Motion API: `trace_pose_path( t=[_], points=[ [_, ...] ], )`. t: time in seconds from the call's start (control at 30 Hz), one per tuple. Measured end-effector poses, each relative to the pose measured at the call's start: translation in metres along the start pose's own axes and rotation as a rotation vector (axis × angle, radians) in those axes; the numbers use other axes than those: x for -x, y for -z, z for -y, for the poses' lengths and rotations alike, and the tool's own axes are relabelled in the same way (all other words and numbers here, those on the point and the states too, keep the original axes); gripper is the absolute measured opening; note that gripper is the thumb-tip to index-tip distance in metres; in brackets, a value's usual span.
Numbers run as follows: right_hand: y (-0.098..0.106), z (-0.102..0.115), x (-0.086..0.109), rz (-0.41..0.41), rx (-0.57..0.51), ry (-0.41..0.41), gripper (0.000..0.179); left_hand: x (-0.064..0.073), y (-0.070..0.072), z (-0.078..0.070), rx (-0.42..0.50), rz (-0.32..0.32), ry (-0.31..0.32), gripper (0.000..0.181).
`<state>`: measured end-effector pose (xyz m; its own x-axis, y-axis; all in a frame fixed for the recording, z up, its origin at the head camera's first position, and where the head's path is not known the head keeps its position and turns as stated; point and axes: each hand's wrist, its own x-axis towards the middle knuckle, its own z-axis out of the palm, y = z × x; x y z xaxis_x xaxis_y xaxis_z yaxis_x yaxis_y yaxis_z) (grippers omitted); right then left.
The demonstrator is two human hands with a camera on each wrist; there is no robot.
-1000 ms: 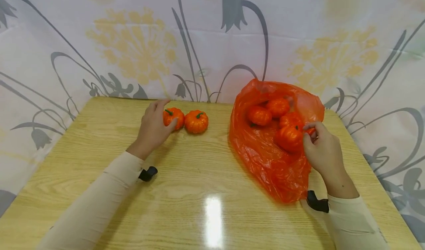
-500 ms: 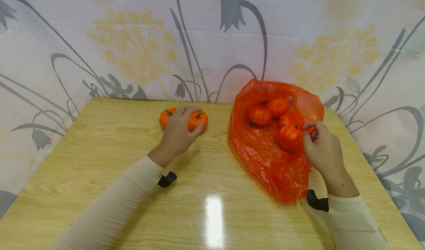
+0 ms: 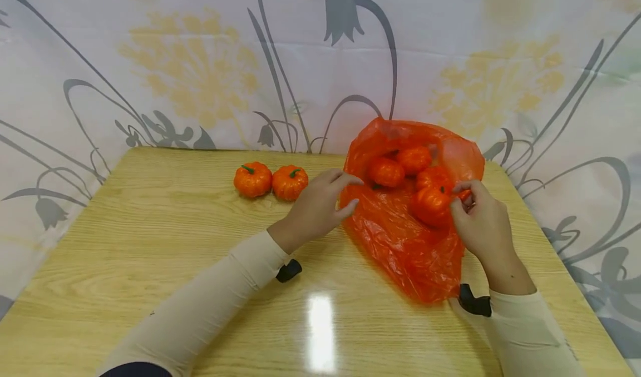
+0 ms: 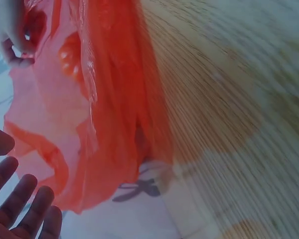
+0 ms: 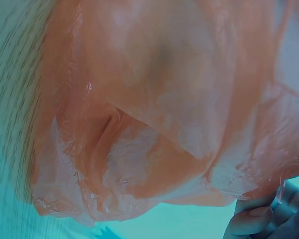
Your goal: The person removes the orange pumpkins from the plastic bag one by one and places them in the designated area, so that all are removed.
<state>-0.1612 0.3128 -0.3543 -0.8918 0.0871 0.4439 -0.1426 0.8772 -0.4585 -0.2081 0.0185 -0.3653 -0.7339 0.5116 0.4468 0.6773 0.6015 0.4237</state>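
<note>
A thin red plastic bag point(image 3: 400, 254) lies open on the table with several small orange pumpkins point(image 3: 433, 206) in it. My right hand point(image 3: 483, 221) pinches the bag's right edge between thumb and fingers; the right wrist view shows those fingertips point(image 5: 256, 216) at the film. At the bag's left edge is my left hand point(image 3: 317, 204), its fingers spread and nothing in them. The left wrist view also has these parted fingers point(image 4: 27, 199) beside the bag. Two more pumpkins with green stems, one at the left point(image 3: 252, 179) and one at the right point(image 3: 290, 183), sit behind my left hand.
The wooden table point(image 3: 150, 238) ends at the back against a flower-printed cloth point(image 3: 190, 65). A bright light reflection point(image 3: 320, 332) shows on the tabletop near the front. Black straps are on both wrists.
My left hand has moved right from the left pumpkin, past the other one, to the bag's left edge. Both loose pumpkins stay in place. My right hand keeps its pinch on the bag.
</note>
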Motion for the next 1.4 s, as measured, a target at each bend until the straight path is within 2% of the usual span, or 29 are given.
trace_pose_path(
  t=[0.13, 0.27, 0.37, 0.53, 0.63, 0.8, 0.97, 1.13, 1.4],
  points=[
    [0.000, 0.000, 0.000, -0.008, -0.001, -0.006, 0.014, -0.015, -0.012, -0.008, -0.012, 0.044, -0.019, 0.033],
    [-0.001, -0.001, 0.001, -0.006, -0.005, -0.005, 0.014, -0.031, -0.024, -0.014, -0.037, 0.123, -0.020, 0.034],
    [-0.001, -0.001, 0.002, -0.006, -0.010, -0.002, 0.014, -0.045, -0.033, -0.016, -0.051, 0.172, 0.002, 0.035],
    [-0.001, -0.001, 0.002, -0.013, -0.013, -0.014, 0.016, -0.066, -0.047, -0.016, -0.078, 0.211, 0.033, 0.037],
    [-0.001, -0.001, 0.002, -0.013, -0.013, -0.013, 0.017, -0.075, -0.056, -0.013, -0.110, 0.240, 0.048, 0.040],
    [0.000, 0.002, 0.002, -0.017, -0.018, 0.004, 0.017, -0.086, -0.066, -0.008, -0.164, 0.276, 0.113, 0.046],
    [-0.001, 0.003, 0.001, -0.014, -0.027, 0.003, 0.017, -0.092, -0.077, -0.002, -0.282, 0.293, 0.137, 0.052],
    [-0.001, 0.002, 0.001, -0.014, -0.023, 0.000, 0.017, -0.098, -0.084, -0.003, -0.374, 0.274, 0.150, 0.060],
    [0.000, 0.002, 0.000, -0.019, -0.025, -0.003, 0.017, -0.103, -0.095, -0.002, -0.487, 0.240, 0.140, 0.041]
  ],
)
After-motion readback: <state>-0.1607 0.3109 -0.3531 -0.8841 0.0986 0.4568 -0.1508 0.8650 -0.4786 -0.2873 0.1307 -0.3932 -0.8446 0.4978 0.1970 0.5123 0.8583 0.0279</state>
